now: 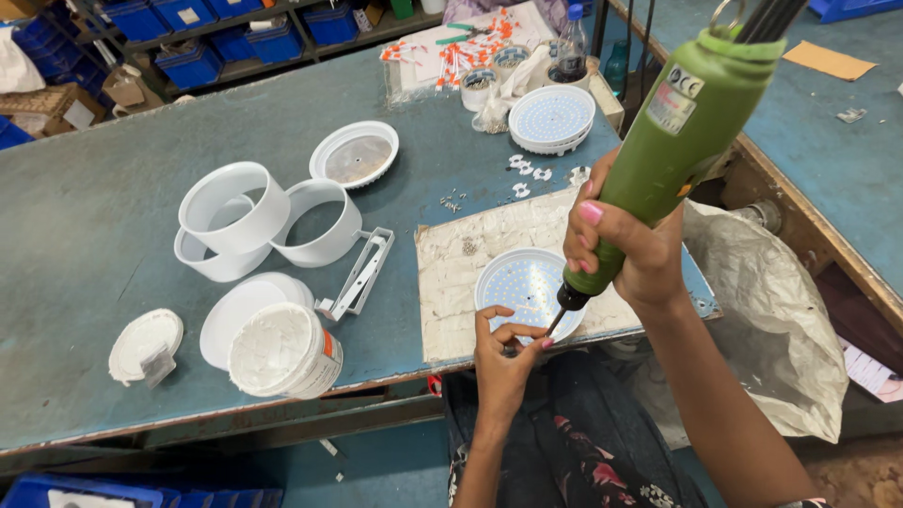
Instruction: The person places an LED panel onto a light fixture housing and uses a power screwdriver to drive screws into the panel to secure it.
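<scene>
You have two hands in view, left (503, 353) and right (625, 249); one green driver (677, 141); two round LED discs, one on the mat (522, 282) and one farther back (551, 119); three white rings (235, 202) (320, 221) (212, 259); one white tub (282, 350); one loose lid (144, 343)

A worn blue-green workbench (85, 235) is seen. A scuffed pale board (470, 292) is laid at its 5 o'clock edge, with a round white dotted disc (517, 282) on it. White plastic rings (268, 221) are grouped at centre, a white tub (282, 350) at 7 o'clock, a second dotted round panel (552, 118) at 1 o'clock.
</scene>
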